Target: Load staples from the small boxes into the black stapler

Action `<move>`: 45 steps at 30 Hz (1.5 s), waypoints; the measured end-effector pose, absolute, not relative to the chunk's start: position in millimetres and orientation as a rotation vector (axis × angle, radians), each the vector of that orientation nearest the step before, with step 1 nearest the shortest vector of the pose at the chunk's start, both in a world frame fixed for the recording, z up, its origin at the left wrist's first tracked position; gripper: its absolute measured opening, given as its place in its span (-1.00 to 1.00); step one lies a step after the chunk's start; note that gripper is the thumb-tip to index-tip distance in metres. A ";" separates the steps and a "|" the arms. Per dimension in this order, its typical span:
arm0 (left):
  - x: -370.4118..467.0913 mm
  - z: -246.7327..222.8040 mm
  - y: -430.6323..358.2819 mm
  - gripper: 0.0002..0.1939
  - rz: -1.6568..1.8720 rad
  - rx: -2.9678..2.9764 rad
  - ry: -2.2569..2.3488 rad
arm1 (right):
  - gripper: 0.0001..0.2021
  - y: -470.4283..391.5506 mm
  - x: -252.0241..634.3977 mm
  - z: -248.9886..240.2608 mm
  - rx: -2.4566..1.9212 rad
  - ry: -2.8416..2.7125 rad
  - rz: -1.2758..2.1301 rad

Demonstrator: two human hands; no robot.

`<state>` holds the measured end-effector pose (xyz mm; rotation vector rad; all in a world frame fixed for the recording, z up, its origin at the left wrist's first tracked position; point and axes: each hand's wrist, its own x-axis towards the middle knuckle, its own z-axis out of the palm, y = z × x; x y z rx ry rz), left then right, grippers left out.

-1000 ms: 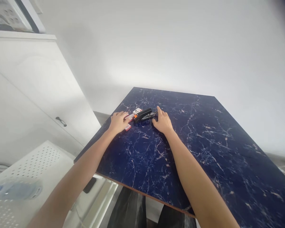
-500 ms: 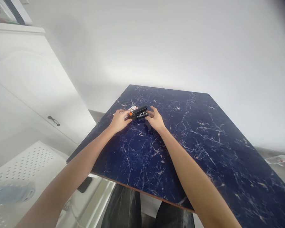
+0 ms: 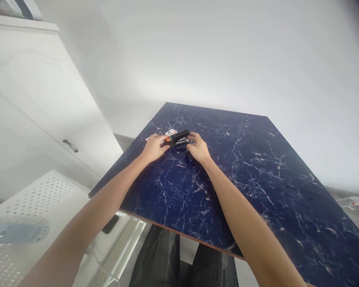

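Observation:
A black stapler (image 3: 180,136) with an orange part near its rear lies over the blue marbled table, its front pointing right. A gap with shiny metal shows between its upper arm and its base. My left hand (image 3: 154,148) is closed around the rear end, thumb on the near side. At the front end, my right hand (image 3: 200,149) has its fingers by the tip of the upper arm and its thumb by the base. Just behind the stapler is a small white box (image 3: 170,132) with red and dark print. Another pale item is partly hidden behind my left hand.
The blue marbled table (image 3: 242,167) stands near a white wall. On the left are a white cabinet (image 3: 42,103) and a perforated white surface (image 3: 38,195) bearing a clear plastic bottle (image 3: 20,231). A dark flat object (image 3: 110,224) lies below the table's left edge.
The view has shifted slightly. The fingers of my right hand have come in closer to the stapler's front tip. My left hand keeps its hold on the rear.

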<state>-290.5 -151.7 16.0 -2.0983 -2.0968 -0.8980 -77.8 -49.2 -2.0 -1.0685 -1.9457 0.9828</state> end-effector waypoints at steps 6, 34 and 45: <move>-305.6 21.6 -157.7 -0.61 -0.922 -1.956 -2.161 | -0.14 -57.7 -83.4 -9.1 -0.967 -2.269 0.452; -332.5 14.4 -166.0 -0.64 -0.774 -1.864 -2.334 | -0.66 -67.4 -67.6 6.3 -1.123 -2.320 0.469; -281.9 12.1 -168.3 -0.52 -0.751 -1.826 -2.297 | -0.46 -75.5 -65.2 4.1 -1.359 -2.145 0.330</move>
